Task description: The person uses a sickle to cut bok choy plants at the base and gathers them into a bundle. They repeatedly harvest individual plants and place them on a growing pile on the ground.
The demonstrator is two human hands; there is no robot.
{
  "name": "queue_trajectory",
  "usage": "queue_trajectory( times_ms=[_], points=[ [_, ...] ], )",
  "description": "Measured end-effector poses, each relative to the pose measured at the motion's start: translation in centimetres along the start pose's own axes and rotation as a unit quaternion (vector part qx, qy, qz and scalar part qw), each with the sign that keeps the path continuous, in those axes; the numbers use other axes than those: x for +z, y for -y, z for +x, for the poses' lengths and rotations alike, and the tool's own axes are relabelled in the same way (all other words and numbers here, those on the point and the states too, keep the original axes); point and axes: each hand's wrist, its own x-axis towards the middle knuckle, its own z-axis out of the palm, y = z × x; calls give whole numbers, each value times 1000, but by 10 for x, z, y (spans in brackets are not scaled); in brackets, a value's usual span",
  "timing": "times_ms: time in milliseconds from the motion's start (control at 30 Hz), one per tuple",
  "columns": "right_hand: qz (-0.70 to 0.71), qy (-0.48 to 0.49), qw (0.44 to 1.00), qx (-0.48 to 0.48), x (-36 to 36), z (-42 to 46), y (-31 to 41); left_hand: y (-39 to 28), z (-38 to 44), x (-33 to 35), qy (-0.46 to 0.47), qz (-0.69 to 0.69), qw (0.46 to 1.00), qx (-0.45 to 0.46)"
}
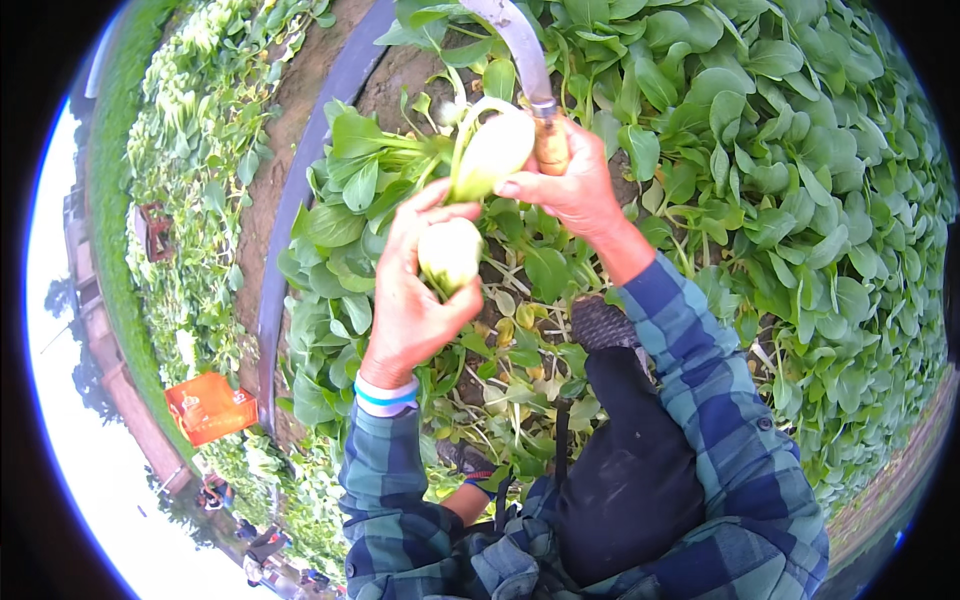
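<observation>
My left hand (416,285) holds a pale green-white head of a leafy vegetable, like pak choi (450,251), its rounded base toward me. In my right hand (574,180) is the wooden handle (552,146) of a sickle (521,49), whose curved metal blade points away from me. The same hand's thumb and fingers pinch a second pale head (495,150) by its side, with a bent stalk over it. Both hands are close together, and the fingertips of my left hand reach the lower end of that second head. Green leaves spread just left of it.
Dense leafy plants (795,150) grow on the right. Fallen leaves and stalks (517,360) lie by my shoes. A dark hose or plastic strip (289,210) runs along the soil at left. Beyond are cut heads, an orange crate (210,409), a dark red crate (154,231) and distant people.
</observation>
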Motion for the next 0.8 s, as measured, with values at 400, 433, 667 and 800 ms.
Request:
queue_trajectory(
  times_ms=[400,433,667,800],
  points=[
    [-146,127,975,111,1,-50,38,-26,-22,5,-57,-192,980,-11],
    [-79,121,987,66,12,-54,26,-26,-18,20,-37,-242,970,-11],
    [-13,92,976,196,12,-62,13,21,-16,48,-100,-377,915,-98],
    [-15,105,977,186,13,-52,13,24,-9,30,-69,-387,913,-113]
  ],
)
